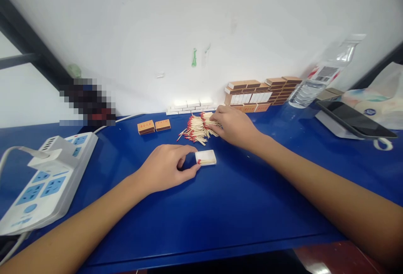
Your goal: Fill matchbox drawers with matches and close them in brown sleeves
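Note:
A small white matchbox tray (206,155) lies on the blue tabletop with a few red-tipped matches along its near side. My left hand (170,165) pinches the tray's left end between thumb and fingers. Behind it is a loose heap of matches (197,129), most red heads pointing left. My right hand (234,125) reaches into the right side of this heap, its thumb and fingers closed around some matches; how many cannot be seen. Two orange matchboxes (146,126) sit side by side to the left of the heap.
White trays (190,106) are stacked by the wall, beside a larger stack of brown matchboxes (277,91). At right stand a water bottle (324,74), a phone (355,118) on a box, and a tissue pack (374,102). A white power strip (63,198) with a plugged-in charger lies left.

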`<state>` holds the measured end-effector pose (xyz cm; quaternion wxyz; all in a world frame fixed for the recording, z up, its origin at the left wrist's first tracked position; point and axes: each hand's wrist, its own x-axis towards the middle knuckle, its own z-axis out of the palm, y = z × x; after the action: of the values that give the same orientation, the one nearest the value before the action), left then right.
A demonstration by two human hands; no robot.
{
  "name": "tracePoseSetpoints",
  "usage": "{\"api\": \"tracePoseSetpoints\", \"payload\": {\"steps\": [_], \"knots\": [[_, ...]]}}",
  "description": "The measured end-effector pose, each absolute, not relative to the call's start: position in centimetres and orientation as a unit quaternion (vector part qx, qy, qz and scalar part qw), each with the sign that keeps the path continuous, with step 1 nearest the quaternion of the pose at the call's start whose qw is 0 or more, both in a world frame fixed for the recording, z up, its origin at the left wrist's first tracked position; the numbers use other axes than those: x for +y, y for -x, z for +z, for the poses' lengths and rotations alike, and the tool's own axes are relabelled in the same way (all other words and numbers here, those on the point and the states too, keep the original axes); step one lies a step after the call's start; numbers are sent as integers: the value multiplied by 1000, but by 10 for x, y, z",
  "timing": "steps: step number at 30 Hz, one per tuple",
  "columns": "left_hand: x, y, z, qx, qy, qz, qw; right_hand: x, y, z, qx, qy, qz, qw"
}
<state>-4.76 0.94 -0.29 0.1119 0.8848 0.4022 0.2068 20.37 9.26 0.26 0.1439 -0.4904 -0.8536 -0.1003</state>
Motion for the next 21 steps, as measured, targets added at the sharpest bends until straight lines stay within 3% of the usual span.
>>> {"api": "tracePoseSetpoints", "payload": {"steps": [14,21], "knots": [[10,48,-4,398,-887,209,106,86,-198,8,-865,467,-179,47],[9,48,-4,400,-887,206,102,86,-200,5,-864,459,-202,53]]}}
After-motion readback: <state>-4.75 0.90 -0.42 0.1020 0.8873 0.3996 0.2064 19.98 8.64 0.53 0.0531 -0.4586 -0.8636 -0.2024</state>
